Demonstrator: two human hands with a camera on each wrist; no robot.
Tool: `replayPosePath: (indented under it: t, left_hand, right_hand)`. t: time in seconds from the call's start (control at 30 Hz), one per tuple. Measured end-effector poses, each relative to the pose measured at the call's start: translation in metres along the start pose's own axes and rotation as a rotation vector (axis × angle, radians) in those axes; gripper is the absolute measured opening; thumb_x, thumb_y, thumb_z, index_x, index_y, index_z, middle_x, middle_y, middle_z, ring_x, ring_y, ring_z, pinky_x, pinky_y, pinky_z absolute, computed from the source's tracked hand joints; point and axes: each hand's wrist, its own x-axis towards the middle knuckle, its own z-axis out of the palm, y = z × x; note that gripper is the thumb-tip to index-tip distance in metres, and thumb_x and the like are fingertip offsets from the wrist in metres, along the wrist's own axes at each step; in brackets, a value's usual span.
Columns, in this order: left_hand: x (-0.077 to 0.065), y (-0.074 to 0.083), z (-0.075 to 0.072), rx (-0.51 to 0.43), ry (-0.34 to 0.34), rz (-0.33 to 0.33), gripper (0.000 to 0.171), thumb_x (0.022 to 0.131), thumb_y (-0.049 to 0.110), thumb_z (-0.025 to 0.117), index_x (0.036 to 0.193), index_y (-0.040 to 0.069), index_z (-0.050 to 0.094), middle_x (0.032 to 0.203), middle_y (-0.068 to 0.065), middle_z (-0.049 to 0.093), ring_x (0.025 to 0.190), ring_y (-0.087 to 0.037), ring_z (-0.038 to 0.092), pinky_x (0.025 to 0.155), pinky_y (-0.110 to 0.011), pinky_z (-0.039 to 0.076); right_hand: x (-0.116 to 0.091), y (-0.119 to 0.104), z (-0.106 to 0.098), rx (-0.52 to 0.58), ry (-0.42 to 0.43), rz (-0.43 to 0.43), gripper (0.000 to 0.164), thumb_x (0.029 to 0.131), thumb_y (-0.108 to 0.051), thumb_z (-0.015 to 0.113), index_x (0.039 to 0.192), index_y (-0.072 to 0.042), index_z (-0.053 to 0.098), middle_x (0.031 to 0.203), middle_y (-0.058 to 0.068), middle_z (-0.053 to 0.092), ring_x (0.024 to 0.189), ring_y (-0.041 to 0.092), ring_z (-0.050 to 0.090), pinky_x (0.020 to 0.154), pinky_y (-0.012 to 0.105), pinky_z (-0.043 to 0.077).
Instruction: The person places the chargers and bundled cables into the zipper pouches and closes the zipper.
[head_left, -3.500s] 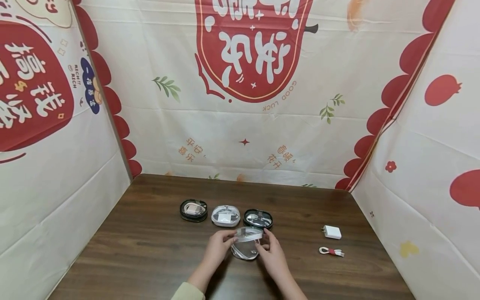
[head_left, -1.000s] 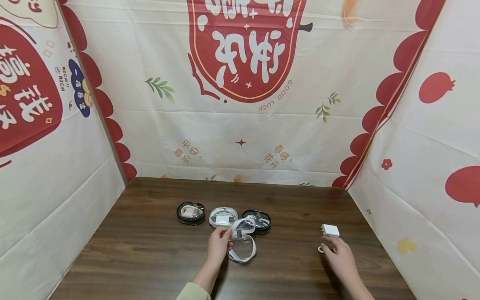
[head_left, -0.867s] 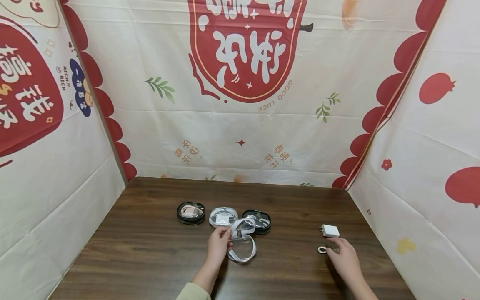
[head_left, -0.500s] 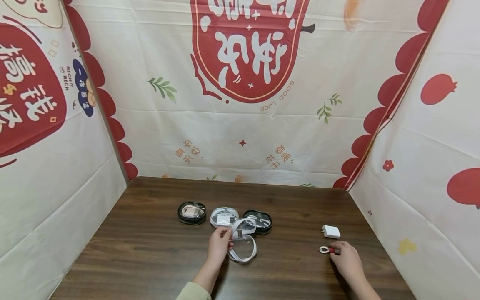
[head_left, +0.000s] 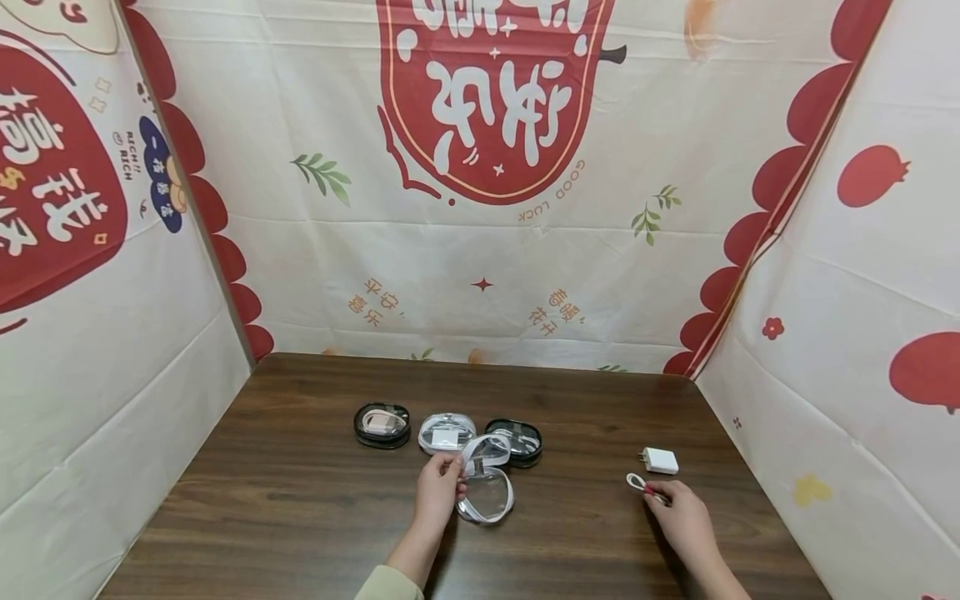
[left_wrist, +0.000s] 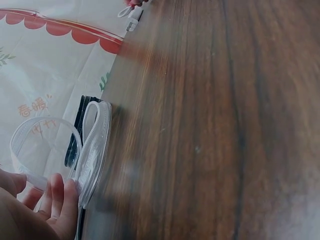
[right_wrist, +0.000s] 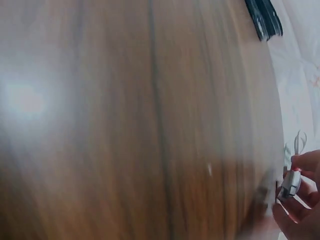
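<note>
My left hand (head_left: 437,493) pinches the left side of the raised lid of a clear zip case (head_left: 487,496) with white trim. The case lies unzipped, and nothing shows inside it. At the right, my right hand (head_left: 684,515) pinches a short white USB cable (head_left: 636,482), bundled with a red tie. In the right wrist view the cable's plug (right_wrist: 290,185) pokes out beneath the fingers. A white charger plug (head_left: 660,461) lies just beyond the right hand, its prongs facing left. The left wrist view shows the left thumb and fingers on the lid's white rim (left_wrist: 35,181).
Behind the unzipped case stand a white-trimmed case (head_left: 447,434) and a black-trimmed case (head_left: 517,442), both filled. Another black case (head_left: 382,425) with a pinkish charger and cable sits farther left. Printed cloth walls (head_left: 480,250) border the wooden table (head_left: 300,500) at the back and sides.
Both hands were at the case at first; its lid is now folded back. My right hand moved right to the cable, gripped it, and now holds it slightly farther left and tilted.
</note>
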Motion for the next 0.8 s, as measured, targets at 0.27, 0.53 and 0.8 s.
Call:
replayPosePath:
  t: [0.27, 0.53, 0.8]
  left_hand:
    - [-0.003, -0.002, 0.001, -0.037, 0.009, -0.003, 0.018, 0.098, 0.008, 0.056, 0.097, -0.010, 0.059, 0.075, -0.015, 0.064, 0.054, -0.011, 0.055, 0.050, -0.027, 0.053]
    - [-0.002, -0.001, 0.004, -0.028, 0.005, -0.027, 0.017, 0.098, 0.007, 0.054, 0.099, -0.009, 0.059, 0.078, -0.020, 0.064, 0.055, -0.012, 0.055, 0.052, -0.029, 0.054]
    - [-0.018, 0.038, 0.004, -0.028, -0.018, -0.015, 0.015, 0.097, 0.000, 0.050, 0.098, -0.015, 0.055, 0.078, -0.021, 0.062, 0.058, -0.015, 0.054, 0.059, -0.040, 0.056]
  right_hand:
    - [-0.011, -0.030, 0.018, 0.097, 0.029, -0.110, 0.013, 0.087, -0.003, 0.069, 0.100, -0.001, 0.072, 0.092, 0.005, 0.064, 0.081, 0.014, 0.058, 0.068, 0.027, 0.051]
    - [-0.017, -0.064, 0.032, 0.231, 0.011, -0.192, 0.016, 0.081, 0.005, 0.073, 0.094, -0.004, 0.072, 0.087, -0.002, 0.063, 0.077, 0.005, 0.058, 0.067, 0.023, 0.053]
    - [-0.010, -0.089, 0.047, 0.259, -0.038, -0.212, 0.021, 0.080, 0.005, 0.074, 0.099, -0.005, 0.074, 0.087, -0.002, 0.066, 0.077, 0.010, 0.060, 0.068, 0.024, 0.053]
